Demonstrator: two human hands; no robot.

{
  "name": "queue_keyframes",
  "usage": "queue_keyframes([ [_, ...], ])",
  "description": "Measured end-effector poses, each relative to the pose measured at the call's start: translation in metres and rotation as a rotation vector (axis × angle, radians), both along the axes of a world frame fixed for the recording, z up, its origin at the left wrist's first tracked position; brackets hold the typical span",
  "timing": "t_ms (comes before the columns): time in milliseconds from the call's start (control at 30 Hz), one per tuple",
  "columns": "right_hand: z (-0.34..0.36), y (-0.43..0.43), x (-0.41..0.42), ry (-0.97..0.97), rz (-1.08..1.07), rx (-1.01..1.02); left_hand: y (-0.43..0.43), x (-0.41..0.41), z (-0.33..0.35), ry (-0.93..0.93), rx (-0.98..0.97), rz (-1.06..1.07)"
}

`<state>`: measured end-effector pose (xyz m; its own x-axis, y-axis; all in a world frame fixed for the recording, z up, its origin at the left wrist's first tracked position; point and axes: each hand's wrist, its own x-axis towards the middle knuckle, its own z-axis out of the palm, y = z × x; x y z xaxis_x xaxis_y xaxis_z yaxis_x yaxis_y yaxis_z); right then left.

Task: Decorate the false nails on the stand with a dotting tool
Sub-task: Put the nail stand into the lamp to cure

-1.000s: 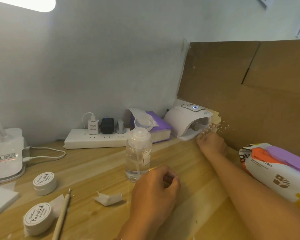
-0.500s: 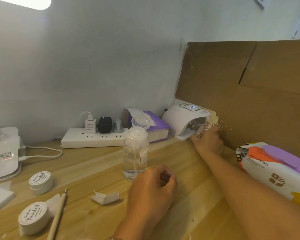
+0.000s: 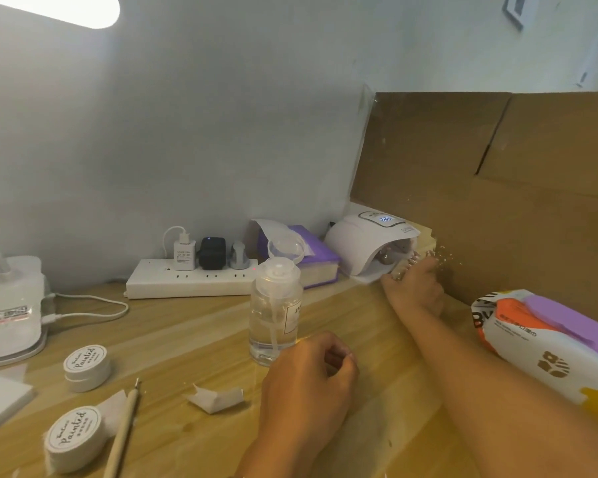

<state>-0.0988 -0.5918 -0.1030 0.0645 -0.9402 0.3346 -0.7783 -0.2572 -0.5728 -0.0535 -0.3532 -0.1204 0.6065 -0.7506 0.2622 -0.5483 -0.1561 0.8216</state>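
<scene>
Two bare hands work a wooden table in the single head-camera view. The right hand reaches to the far right, its fingers curled round the stand of false nails, which it holds at the mouth of a white nail lamp set against a cardboard panel. The left hand rests near the table's front edge, clenched in a loose fist with nothing visible in it, just beside a clear pump bottle. The dotting tool lies flat on the table at lower left, untouched and well apart from both hands, between two white jars and a crumpled tissue scrap. A white power strip with plugs runs along the wall, a purple box sits between it and the nail lamp, and a pack of wipes lies to the right of the right forearm.
</scene>
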Motion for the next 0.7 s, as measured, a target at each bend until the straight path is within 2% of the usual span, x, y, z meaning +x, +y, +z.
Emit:
queue_keyframes([
  [100,0.001,-0.007,0.000,-0.050,-0.053,0.042,0.001,0.000,0.001,-0.003,-0.001,0.003],
  [200,0.000,-0.011,0.000,0.004,-0.068,0.060,0.001,0.000,0.000,0.007,-0.011,0.001],
  [400,-0.001,-0.008,-0.006,0.096,0.105,0.080,0.002,0.000,0.001,0.007,-0.014,0.001],
  [700,0.000,-0.023,0.001,0.101,-0.004,0.137,0.001,0.000,0.001,0.002,-0.013,-0.002],
])
